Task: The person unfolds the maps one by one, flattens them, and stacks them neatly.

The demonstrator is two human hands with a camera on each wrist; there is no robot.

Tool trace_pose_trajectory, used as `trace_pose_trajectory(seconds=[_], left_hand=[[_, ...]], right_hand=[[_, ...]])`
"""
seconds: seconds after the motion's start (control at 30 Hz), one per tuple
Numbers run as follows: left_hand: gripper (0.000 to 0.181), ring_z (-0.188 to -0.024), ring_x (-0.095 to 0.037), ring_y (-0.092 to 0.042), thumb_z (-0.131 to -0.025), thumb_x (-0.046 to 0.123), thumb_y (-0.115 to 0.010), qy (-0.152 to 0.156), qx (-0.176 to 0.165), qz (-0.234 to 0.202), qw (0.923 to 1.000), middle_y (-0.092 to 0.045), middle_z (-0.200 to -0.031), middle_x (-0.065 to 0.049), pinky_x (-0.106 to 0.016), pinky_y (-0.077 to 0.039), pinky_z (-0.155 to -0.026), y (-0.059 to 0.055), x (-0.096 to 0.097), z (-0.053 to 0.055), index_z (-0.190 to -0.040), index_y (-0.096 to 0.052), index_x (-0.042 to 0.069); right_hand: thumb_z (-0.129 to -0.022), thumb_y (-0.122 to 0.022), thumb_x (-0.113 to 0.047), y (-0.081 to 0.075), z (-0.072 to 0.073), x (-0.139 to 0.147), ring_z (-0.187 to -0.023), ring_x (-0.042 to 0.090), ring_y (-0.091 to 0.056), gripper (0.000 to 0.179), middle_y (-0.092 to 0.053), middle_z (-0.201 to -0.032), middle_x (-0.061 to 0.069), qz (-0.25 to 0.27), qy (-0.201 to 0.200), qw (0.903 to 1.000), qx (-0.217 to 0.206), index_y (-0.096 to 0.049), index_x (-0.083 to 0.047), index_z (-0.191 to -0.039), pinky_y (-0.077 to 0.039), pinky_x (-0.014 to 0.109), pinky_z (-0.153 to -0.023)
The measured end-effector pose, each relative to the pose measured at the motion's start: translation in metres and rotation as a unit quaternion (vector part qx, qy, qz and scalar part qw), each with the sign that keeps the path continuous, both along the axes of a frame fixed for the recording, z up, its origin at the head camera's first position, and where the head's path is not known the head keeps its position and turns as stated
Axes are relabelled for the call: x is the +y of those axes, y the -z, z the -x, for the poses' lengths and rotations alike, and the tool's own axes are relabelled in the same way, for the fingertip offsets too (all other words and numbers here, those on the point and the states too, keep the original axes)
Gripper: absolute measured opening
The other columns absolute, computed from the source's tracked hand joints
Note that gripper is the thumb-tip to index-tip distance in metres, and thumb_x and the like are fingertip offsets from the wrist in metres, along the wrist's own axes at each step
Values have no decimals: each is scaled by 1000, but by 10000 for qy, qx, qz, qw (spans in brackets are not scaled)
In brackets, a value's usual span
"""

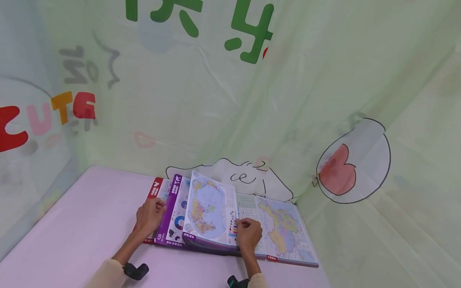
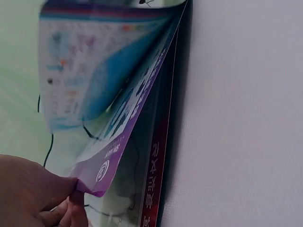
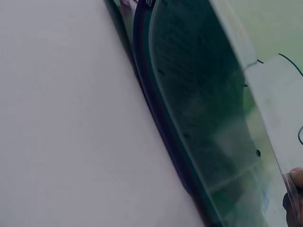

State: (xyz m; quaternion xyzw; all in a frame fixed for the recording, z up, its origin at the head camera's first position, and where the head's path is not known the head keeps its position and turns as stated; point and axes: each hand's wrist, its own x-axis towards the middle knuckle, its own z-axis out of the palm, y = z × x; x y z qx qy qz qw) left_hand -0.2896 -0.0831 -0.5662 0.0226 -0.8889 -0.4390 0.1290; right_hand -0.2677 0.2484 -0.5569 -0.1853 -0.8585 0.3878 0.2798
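Observation:
An open map booklet with a purple-bordered page (image 1: 163, 228) lies on top of a larger open, red-edged map book (image 1: 284, 226). My left hand (image 1: 148, 216) pinches the lower corner of the purple-bordered page (image 2: 97, 182), lifted off the red-edged sheet (image 2: 154, 189) under it. A world map page (image 1: 210, 208) stands raised and bowed in the middle. At its right edge my right hand (image 1: 250, 236) pinches the sheet between thumb and fingers. In the right wrist view, part of that hand (image 3: 296, 189) shows at the page's edge, beside the glossy underside (image 3: 199, 94).
The books rest on a pale pink table (image 1: 86, 216), near its back edge. A light green curtain (image 1: 201, 100) with printed letters and drawings hangs behind and at the sides. Dark devices sit on the left wrist (image 1: 136, 271) and right wrist (image 1: 237, 282).

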Motion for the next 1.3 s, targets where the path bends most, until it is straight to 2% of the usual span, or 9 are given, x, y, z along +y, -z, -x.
trace_pose_trajectory(seconds=[0.17,0.37,0.5,0.63,0.77,0.93,1.1,1.3], left_hand=[[13,-78,-22,-70,-101,10,-75,-70,12,8,10000,-78,-89,-12,-36,-52,-72,1,-3,1,-105,-77,-2],[15,-75,-20,-69,-101,12,-75,-89,34,135,9999,-78,-87,-11,-32,-49,-70,6,-10,11,-105,-78,-2],[17,-75,-23,-70,-101,11,-73,-168,103,124,9997,-79,-87,-14,-35,-49,-70,2,-18,13,-105,-78,-4],[18,-77,-25,-71,-101,12,-73,-261,56,117,9996,-79,-89,-15,-36,-47,-71,-1,-25,13,-105,-79,-4],[19,-79,-27,-72,-101,14,-74,-364,-47,155,9992,-80,-92,-18,-37,-50,-72,0,-30,12,-105,-79,-4],[20,-80,-30,-72,-100,14,-76,-417,-75,113,9990,-79,-94,-22,-46,-56,-76,-1,-34,10,-105,-78,-6],[20,-80,-31,-71,-100,13,-76,-480,-98,127,9987,-78,-93,-23,-50,-54,-79,1,-39,10,-104,-77,-7],[22,-77,-33,-68,-100,12,-74,-605,-261,145,9977,-77,-93,-27,-50,-55,-77,-1,-38,4,-103,-75,-10]], right_hand=[[-93,-87,-16,3,11,37,-65,19,-58,16,-70,-70,8,-112,119,9996,-237,-84,-3,-84,-39,29,-68],[-87,-88,-13,-6,21,93,-57,19,-57,16,-70,-64,9,-549,402,9976,-156,-83,-2,-76,-36,35,-63],[-85,-86,-13,-12,22,131,-57,27,-62,16,-73,-66,14,-830,735,9938,-14,-83,-1,-76,-37,39,-58],[-89,-81,-11,-14,18,160,-66,37,-65,16,-76,-75,22,-946,1138,9889,-105,-82,4,-83,-39,45,-63],[-96,-77,-9,-13,13,176,-76,44,-66,19,-76,-87,30,-854,1427,9854,-359,-79,11,-93,-42,53,-74],[-101,-71,-8,-10,7,189,-89,52,-65,22,-75,-98,36,-841,1612,9820,-509,-76,14,-102,-46,64,-86],[-100,-66,-3,-6,4,205,-89,55,-67,20,-73,-97,37,-1204,1684,9752,-788,-73,15,-95,-47,64,-79],[-95,-61,3,-7,3,227,-83,57,-69,18,-71,-92,40,-1748,1666,9653,-995,-69,18,-88,-49,62,-69]])
